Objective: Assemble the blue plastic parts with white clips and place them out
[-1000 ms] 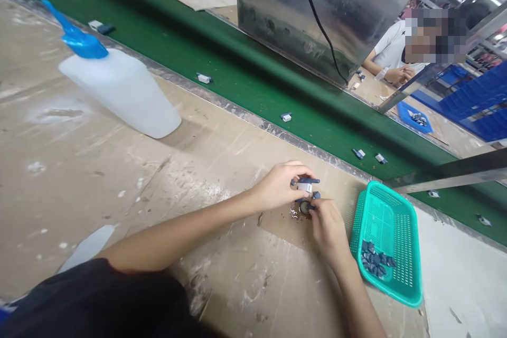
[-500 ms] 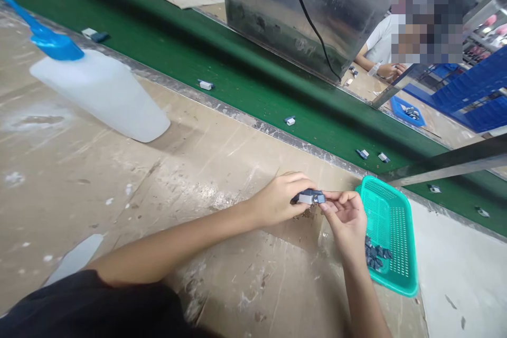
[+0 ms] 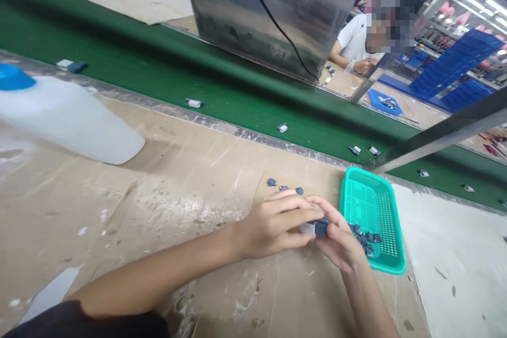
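Both my hands meet over the worn bench just left of a teal basket (image 3: 374, 206). My left hand (image 3: 273, 224) pinches a small grey-and-white part (image 3: 314, 228) between thumb and fingers. My right hand (image 3: 336, 240) closes on the same part from the other side, fingers curled round it. Three small dark blue pieces (image 3: 282, 186) lie loose on the bench just beyond my knuckles. More dark pieces (image 3: 364, 236) sit in the near end of the basket.
A white squeeze bottle (image 3: 67, 124) with a blue cap lies at the left. Beyond the bench edge a green conveyor belt (image 3: 222, 82) carries several small parts. A metal housing (image 3: 269, 16) stands behind it. Another person sits at the far side by blue bins.
My hands have come down and toward me with the part, now pressed together. Three dark pieces on the bench have come into sight. The view has shifted, so the bottle sits further left.
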The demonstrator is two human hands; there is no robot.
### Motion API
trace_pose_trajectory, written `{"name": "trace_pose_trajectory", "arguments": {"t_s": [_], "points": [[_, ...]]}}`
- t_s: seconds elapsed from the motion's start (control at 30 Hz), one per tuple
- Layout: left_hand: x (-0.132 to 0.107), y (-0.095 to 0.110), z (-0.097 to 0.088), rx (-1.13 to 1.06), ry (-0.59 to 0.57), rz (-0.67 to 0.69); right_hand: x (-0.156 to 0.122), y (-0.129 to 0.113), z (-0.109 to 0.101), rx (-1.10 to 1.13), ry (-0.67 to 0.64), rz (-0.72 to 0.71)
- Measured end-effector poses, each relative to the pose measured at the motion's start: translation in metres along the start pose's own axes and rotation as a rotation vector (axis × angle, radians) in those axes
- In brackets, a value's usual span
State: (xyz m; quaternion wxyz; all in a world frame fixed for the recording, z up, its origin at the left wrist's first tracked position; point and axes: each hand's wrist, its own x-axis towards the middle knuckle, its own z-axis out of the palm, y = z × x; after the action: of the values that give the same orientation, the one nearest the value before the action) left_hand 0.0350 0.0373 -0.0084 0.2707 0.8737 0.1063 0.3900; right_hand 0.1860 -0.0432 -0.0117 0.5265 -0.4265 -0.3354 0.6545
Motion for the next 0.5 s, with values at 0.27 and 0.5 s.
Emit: {"name": "trace_pose_trajectory", "arguments": {"t_s": [0.27, 0.5], "points": [[0.015, 0.018, 0.013, -0.106, 0.039, 0.12, -0.03, 0.001, 0.004, 0.16, 0.067, -0.028], [0.03, 0.029, 0.025, -0.063, 0.013, 0.24, -0.043, -0.001, -0.009, 0.081, 0.114, -0.129]]}}
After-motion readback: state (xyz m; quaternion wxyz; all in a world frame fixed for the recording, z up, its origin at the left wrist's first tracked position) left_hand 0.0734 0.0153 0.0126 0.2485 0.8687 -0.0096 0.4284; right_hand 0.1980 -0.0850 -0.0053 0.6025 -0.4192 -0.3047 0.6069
